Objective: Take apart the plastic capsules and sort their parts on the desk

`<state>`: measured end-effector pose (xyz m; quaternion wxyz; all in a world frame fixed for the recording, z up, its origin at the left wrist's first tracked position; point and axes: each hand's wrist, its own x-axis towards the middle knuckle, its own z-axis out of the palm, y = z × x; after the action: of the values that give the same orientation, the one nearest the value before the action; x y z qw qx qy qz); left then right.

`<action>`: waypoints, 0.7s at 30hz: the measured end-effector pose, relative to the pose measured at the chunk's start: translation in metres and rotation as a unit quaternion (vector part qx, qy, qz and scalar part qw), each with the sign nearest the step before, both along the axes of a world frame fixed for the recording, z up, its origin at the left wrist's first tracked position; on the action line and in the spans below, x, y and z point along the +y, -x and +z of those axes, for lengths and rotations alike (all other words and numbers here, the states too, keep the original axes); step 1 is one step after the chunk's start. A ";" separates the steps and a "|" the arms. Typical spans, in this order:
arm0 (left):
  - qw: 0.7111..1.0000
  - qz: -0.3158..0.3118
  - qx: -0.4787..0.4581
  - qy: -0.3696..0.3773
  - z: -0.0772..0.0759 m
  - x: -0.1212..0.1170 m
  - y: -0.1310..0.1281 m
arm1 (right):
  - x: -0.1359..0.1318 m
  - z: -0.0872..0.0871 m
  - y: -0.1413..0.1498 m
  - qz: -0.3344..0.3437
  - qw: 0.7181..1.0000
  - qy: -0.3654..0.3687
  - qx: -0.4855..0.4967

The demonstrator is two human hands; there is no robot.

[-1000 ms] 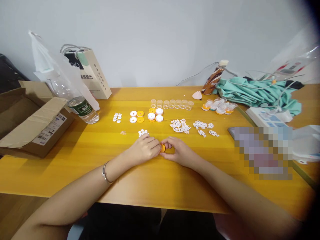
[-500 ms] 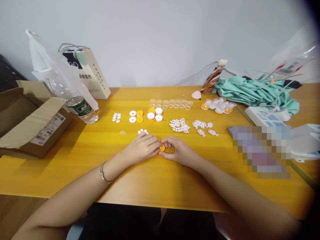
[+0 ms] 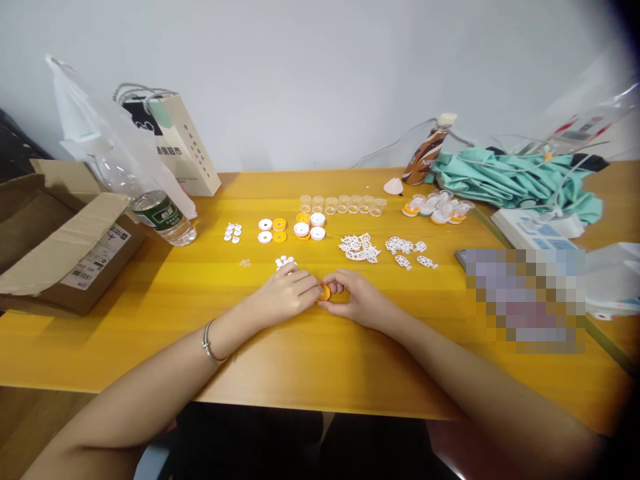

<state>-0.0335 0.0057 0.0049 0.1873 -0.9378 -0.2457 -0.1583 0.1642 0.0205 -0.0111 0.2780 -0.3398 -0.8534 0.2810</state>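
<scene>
Left grip (image 3: pixel 293 295): pinching orange disc (image 3: pixel 326 293) at its left side.
Right grip (image 3: pixel 356 297): thumb and fingers closed around its right side.
Orange disc: between both grips.
White round pieces (image 3: pixel 284 261): on desk (image 3: pixel 300 367), just beyond left grip.
Clear cups (image 3: pixel 343 205): well beyond both grips.

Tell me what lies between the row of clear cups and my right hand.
In the head view, a cluster of white openwork pieces lies on the table between the clear cups and your right hand.
</scene>
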 end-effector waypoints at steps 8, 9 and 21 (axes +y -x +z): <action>1.000 -0.010 -0.021 0.008 -0.004 0.004 0.000 | 0.000 -0.001 0.000 -0.003 1.000 0.008 0.006; 0.999 -0.007 -0.030 0.017 -0.004 0.004 -0.001 | 0.000 -0.001 0.000 -0.004 1.000 0.009 0.008; 0.915 0.054 -0.246 0.315 -0.002 0.004 -0.003 | 0.000 0.000 -0.001 -0.004 1.000 0.014 -0.009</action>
<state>-0.0309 0.0101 0.0030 -0.1757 -0.8649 -0.3712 -0.2886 0.1652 0.0203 -0.0106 0.2671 -0.3498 -0.8502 0.2887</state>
